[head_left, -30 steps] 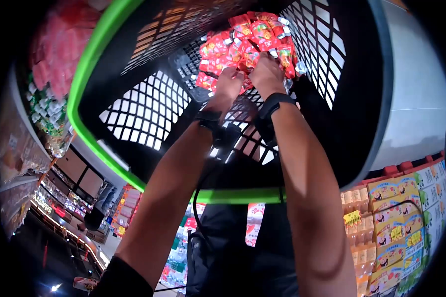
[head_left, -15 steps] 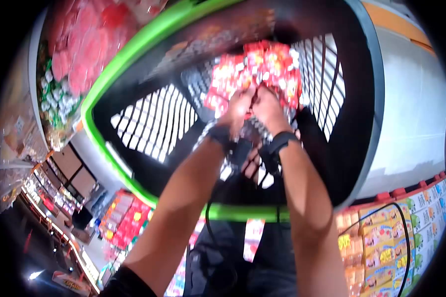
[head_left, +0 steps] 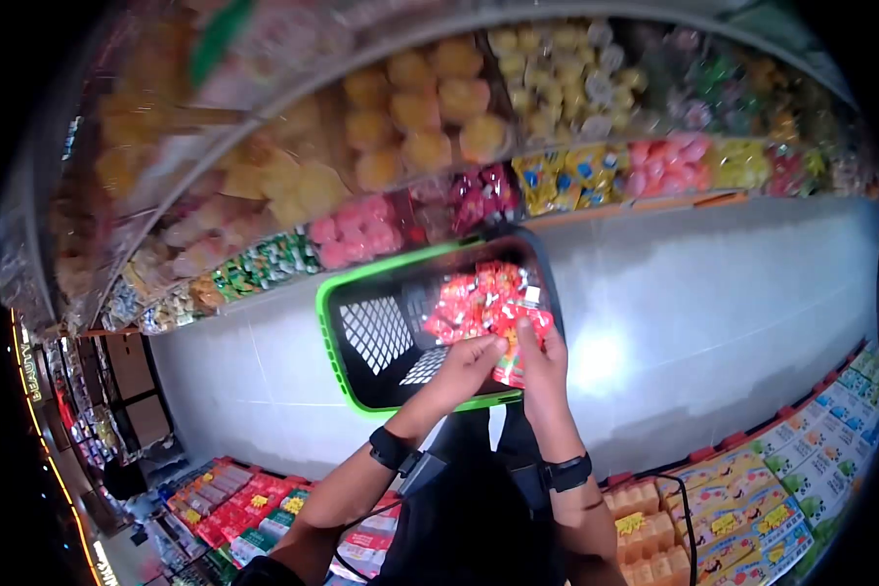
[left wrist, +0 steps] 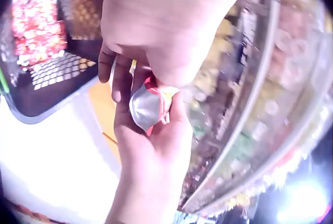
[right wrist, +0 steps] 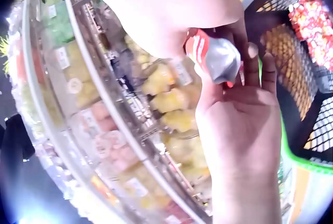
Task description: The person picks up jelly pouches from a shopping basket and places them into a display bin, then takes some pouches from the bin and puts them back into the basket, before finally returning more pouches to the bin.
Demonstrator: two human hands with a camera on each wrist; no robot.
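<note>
A small red pouch (head_left: 510, 363) with a silver bottom is between my two hands, above the near side of a shopping basket (head_left: 328, 337). My left hand (head_left: 467, 369) pinches it from one side. On the other side my right hand (head_left: 547, 376) grips it, thumb laid along its front. In the left wrist view the silver end of the pouch (left wrist: 148, 108) faces the camera, with fingers of both hands around it. The basket is black mesh with a green rim. Inside it lies a heap of similar red pouches (head_left: 469, 298).
Shelves of bagged sweets (head_left: 420, 107) run along the far side, close behind the basket. Grey floor (head_left: 254, 361) extends to both sides. Stacked yellow cartons (head_left: 732, 508) stand at the lower right, red packages (head_left: 234, 513) at the lower left. A black cable (head_left: 689, 518) hangs near the right arm.
Both hands have come up out of the basket with a red pouch between them. The head view has pulled back, so the basket looks smaller and the shelves behind show.
</note>
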